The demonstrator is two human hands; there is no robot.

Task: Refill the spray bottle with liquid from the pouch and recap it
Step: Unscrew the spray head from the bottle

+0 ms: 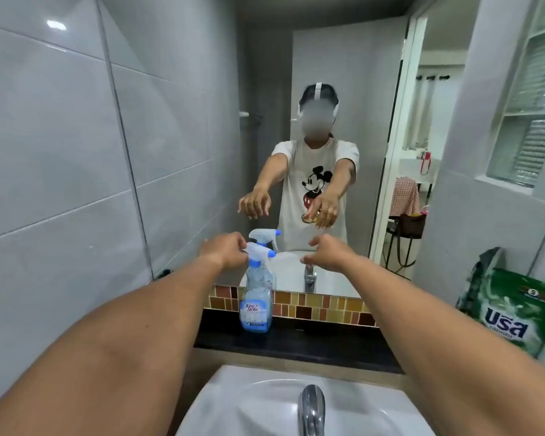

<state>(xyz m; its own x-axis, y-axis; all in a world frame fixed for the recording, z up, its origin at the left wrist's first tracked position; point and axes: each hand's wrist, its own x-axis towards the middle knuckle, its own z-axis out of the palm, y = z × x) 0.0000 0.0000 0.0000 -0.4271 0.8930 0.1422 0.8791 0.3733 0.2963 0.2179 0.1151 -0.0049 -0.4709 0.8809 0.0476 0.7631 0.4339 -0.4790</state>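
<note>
Spray bottle (256, 305) stands upright on the dark bench (312, 344), behind the sink (249, 401), up against the mirror's tile strip. Long axis vertical, cap and trigger head (258, 250) on, blue nozzle pointing right, toward the right hand.

Left hand (225, 251) is level with the trigger head, at its rear edge; the bottle body hangs below and just right of it. Its fingers are loosely bent, and the mirror (343, 89) shows them hanging relaxed with nothing in them. Cannot tell whether the fingertips touch the head. Right hand (331, 251) is out at the same height, to the right of the nozzle and apart from it, fingers loosely curled and holding nothing.

Left hand is clearly the nearer of the 2 to the bottle, so I'd judge it takes the neck or head, and the step in hand is the reach to uncap. Refill not started.

Pouch (513, 313), green, leans on the wall at the far right of the bench. It is well apart from both hands, lower and right of the right hand, which is the nearer one. Its long axis is roughly upright, tilted; its spout is not visible.

Risk: a tall, narrow bottle could tip if nudged at the top.
</note>
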